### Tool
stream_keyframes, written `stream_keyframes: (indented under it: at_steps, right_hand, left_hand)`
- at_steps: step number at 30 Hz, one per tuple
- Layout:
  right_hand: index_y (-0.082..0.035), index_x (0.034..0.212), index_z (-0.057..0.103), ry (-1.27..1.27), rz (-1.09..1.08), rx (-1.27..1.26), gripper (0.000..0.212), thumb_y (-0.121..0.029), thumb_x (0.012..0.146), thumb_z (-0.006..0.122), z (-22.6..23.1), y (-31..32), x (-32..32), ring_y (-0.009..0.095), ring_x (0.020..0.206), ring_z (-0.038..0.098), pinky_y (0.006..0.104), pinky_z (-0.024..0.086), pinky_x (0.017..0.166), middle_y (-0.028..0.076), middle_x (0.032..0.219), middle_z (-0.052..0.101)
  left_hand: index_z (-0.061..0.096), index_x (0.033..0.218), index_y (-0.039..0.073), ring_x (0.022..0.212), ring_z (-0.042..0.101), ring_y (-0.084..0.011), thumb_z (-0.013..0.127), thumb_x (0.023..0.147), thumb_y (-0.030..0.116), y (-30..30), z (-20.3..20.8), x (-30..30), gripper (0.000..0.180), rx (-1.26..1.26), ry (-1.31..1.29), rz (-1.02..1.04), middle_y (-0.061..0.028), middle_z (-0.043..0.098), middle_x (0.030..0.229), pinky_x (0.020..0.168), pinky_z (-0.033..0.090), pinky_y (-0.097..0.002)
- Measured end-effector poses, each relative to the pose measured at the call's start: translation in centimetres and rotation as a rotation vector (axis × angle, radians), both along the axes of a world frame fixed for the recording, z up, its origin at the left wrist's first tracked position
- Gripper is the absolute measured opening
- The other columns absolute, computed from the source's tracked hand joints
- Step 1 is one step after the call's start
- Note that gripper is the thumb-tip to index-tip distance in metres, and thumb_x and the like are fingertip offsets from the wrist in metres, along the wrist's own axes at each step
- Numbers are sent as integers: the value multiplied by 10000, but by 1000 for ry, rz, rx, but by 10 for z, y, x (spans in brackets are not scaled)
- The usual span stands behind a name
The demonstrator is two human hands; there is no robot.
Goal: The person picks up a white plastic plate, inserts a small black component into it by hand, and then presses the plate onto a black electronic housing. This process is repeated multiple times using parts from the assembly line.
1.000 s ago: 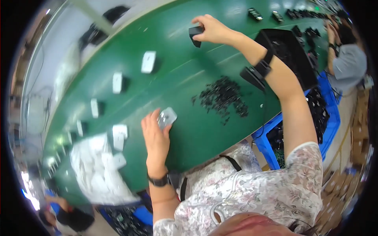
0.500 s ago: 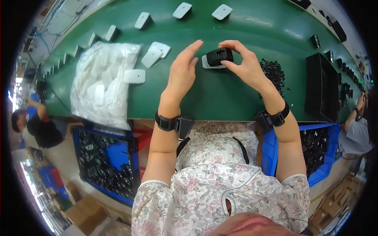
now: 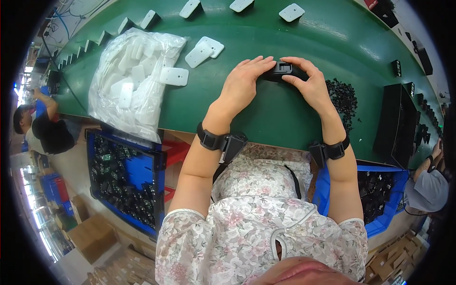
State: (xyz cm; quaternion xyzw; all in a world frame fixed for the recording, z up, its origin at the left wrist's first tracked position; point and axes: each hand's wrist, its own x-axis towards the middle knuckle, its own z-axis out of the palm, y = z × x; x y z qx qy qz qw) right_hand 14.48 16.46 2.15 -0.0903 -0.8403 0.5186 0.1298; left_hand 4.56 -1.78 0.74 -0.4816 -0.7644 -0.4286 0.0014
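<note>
A black plastic housing [image 3: 284,68] with a square recess in its top lies between my hands over the green table. My right hand [image 3: 311,85] grips its right end, with thumb and fingers on opposite sides. My left hand [image 3: 243,85] is closed against the left end, fingers bent over its far edge and the thumb hidden. Whatever lies beneath the housing is out of sight. To the left, loose white plates [image 3: 199,53] rest near a clear plastic bag [image 3: 102,90] of similar plates. Another white plate [image 3: 175,76] sits at the bag's edge.
Small black parts [image 3: 342,99] are heaped to the right, beside a black open box [image 3: 387,118]. White-topped pieces [image 3: 291,13] stand in a row along the far side. Blue crates [image 3: 133,173] of black parts flank me below the table edge. Other people sit at both sides.
My left hand has moved right onto the housing, having been apart from it. The white plate that showed under the housing is now hidden. The whole view has shifted slightly.
</note>
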Motion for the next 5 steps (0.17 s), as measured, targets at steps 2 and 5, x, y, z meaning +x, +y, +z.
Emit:
stream_keyframes:
  at_steps: [2,5]
  right_hand:
    - [-79,1121,632,-26,-30,190,371,-95,757,705,4,0,2,194,1089,552,322,401,989,51,1151,608]
    - [-88,1131,632,-93,-48,459,397,-177,755,724,13,-3,4,194,1176,486,336,313,1062,53,1182,594]
  left_hand:
    - [580,1211,83,1218,498,-275,424,885,-56,0,1,1,387,-41,20,-9,-79,573,1263,1046,348,-390]
    - [542,1259,89,1243,477,-261,433,888,-51,-2,6,6,411,-137,98,18,-76,541,1305,1069,321,-414]
